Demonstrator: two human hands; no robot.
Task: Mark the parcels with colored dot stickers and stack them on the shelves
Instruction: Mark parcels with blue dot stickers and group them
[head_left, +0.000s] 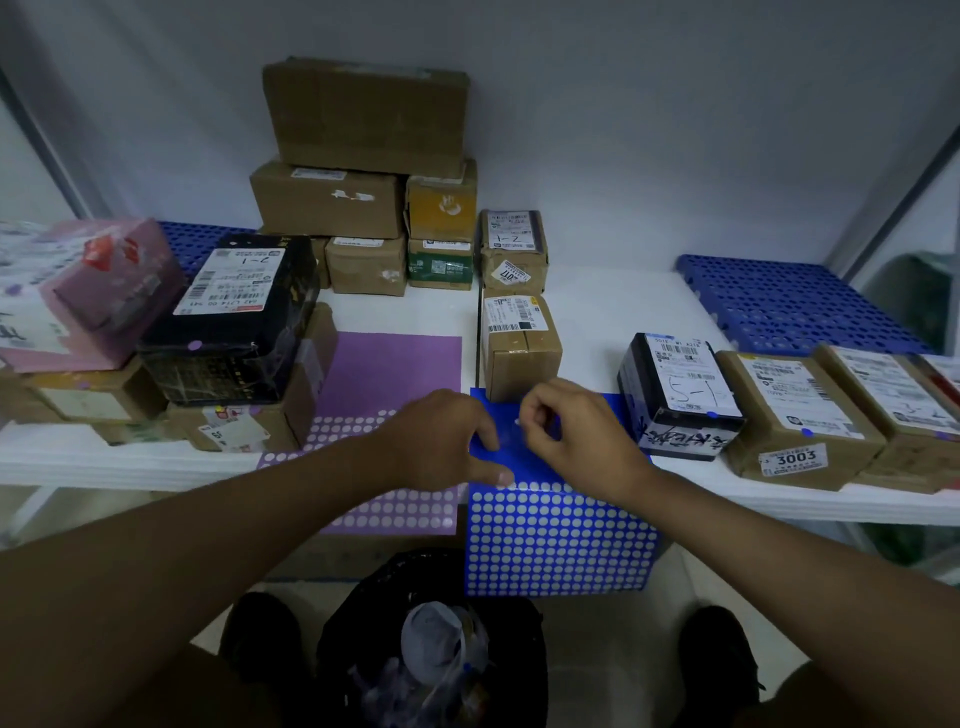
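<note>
A blue dot-sticker sheet (558, 540) hangs over the front edge of the white shelf (613, 312), with many dots peeled off its lower part. My left hand (441, 436) presses the sheet's left edge with thumb and fingers. My right hand (571, 431) has its fingers curled and pinches at the sheet's upper part. Beside it on the left lies a purple dot-sticker sheet (395, 374). A small brown parcel (519, 343) stands just behind the blue sheet. To the right stands a black parcel (680, 395) with a blue dot.
Brown parcels (363, 171) are stacked at the back wall. On the left sit a black box (234, 317) and a pink parcel (83, 291). Flat brown parcels (795, 415) lie on the right near a blue perforated mat (795, 301). A black bin bag (431, 644) stands below.
</note>
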